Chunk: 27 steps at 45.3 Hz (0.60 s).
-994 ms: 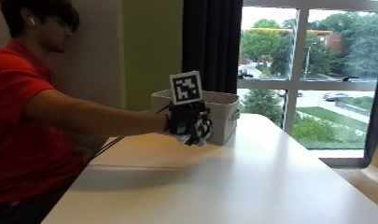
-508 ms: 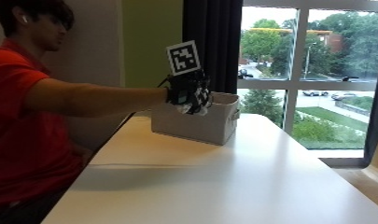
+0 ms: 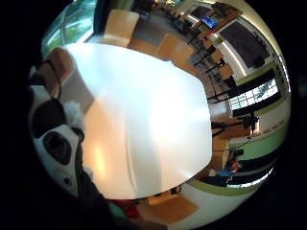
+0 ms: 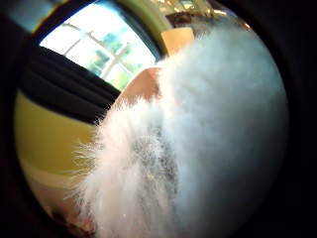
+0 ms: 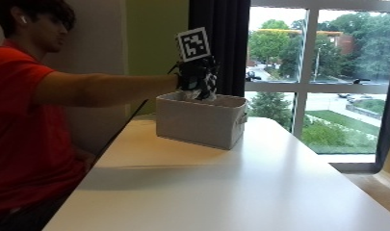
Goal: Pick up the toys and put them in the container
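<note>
In the outside view my gloved right hand (image 5: 197,77) hangs just above the open top of the light grey fabric container (image 5: 201,121), which stands at the far end of the white table (image 5: 233,187). The fingers are curled round a fluffy white toy (image 5: 209,83) that shows between them. In the thumb side palm view the white fur of the toy (image 4: 198,139) fills most of the picture, close against the palm. In the little finger side palm view a tuft of the toy (image 3: 74,113) shows beside a finger (image 3: 53,72), with the table (image 3: 153,110) below.
A dark curtain (image 5: 220,43) and a large window (image 5: 322,77) stand behind the container. A green wall (image 5: 153,48) is at the back left. Wooden chairs (image 3: 175,48) stand beyond the table's end.
The hand has risen with the toy and moved from in front of the container to over its open top.
</note>
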Each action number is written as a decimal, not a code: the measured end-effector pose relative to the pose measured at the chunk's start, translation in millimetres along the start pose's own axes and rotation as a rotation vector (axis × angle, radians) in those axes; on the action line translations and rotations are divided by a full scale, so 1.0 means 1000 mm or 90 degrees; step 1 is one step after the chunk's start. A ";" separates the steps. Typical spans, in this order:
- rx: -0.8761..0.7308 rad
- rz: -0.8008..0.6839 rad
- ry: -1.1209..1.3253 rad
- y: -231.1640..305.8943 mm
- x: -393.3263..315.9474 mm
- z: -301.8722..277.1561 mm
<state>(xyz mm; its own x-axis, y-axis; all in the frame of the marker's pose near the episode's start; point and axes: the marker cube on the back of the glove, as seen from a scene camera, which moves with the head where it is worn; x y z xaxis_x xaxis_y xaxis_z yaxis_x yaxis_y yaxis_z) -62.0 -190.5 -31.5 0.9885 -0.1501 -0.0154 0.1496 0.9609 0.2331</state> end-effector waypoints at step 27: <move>-0.024 -0.111 -0.034 -0.031 -0.123 0.007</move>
<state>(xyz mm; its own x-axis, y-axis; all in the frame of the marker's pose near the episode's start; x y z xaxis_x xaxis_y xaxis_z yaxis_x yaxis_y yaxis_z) -188.2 -203.6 -29.9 0.9453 -0.3263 -0.0002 0.3200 0.9271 0.1949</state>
